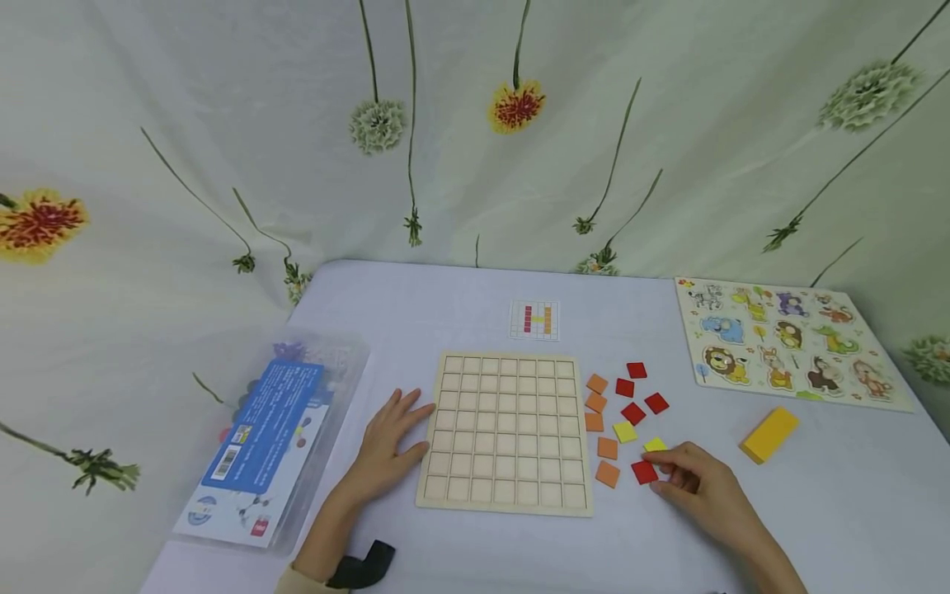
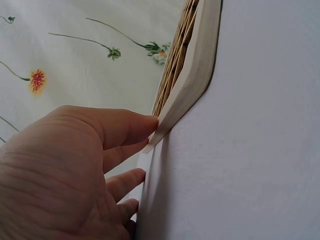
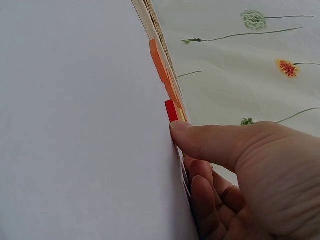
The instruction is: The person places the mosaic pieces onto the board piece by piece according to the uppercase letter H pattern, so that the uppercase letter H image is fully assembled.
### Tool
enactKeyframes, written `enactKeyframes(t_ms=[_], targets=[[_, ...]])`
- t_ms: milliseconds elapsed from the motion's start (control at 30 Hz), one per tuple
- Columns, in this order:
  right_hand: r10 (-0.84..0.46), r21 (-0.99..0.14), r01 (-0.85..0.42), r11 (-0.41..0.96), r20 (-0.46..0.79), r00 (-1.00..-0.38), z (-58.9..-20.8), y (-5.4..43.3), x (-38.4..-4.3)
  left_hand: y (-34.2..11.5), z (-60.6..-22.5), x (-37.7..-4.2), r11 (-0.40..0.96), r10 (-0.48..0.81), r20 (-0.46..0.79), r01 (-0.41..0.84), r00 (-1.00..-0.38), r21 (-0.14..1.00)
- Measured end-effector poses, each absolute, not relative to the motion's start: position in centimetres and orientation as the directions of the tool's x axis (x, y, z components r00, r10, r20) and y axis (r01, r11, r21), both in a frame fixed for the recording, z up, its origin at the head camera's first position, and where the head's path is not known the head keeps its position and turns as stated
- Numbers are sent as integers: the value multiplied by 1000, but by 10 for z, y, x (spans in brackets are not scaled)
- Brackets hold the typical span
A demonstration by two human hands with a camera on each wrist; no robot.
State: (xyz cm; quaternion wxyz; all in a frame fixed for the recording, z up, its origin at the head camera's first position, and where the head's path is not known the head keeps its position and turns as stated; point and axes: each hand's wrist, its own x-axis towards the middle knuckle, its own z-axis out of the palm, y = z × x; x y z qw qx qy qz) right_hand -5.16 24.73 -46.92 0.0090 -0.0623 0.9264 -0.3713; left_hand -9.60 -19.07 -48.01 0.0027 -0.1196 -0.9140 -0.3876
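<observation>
A wooden grid board [image 1: 508, 509] lies flat in the middle of the table. My left hand [image 1: 387, 450] rests at its left edge, fingers spread, with thumb and index finger touching the rim; the left wrist view shows the fingertips against the board's side [image 2: 192, 82]. To the right of the board, my right hand [image 1: 701, 487] pinches a red square tile [image 1: 644, 472] between thumb and index finger, low at the table surface. Close by lie a yellow tile [image 1: 625, 431], another yellow tile [image 1: 656, 445] partly behind the fingers, several orange tiles [image 1: 607, 448] and several other red tiles [image 1: 633, 413].
A small pattern card [image 1: 534, 320] with coloured squares lies beyond the board. On the left is a clear plastic case [image 1: 285, 528] with a blue label. A yellow block [image 1: 769, 435] and an animal puzzle board [image 1: 797, 342] are at the right. A flowered cloth [image 1: 460, 165] hangs behind.
</observation>
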Motion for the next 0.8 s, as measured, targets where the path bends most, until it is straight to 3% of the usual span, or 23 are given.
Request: enactKeyframes(t_ms=[333,667,800], targets=[[-102,-702,-77,708,7,-995,-468,249,-50,-191,-479,-95,670,224,112,236,-968,704],[-21,-746,68,662,-109,-994,-455,253,-53,-192,-478,-94,667,232,124,250,-965,701],[2,-748,77,659,-101,-995,-445,251,-58,-191,-479,-94,672,232,122,249,-965,697]])
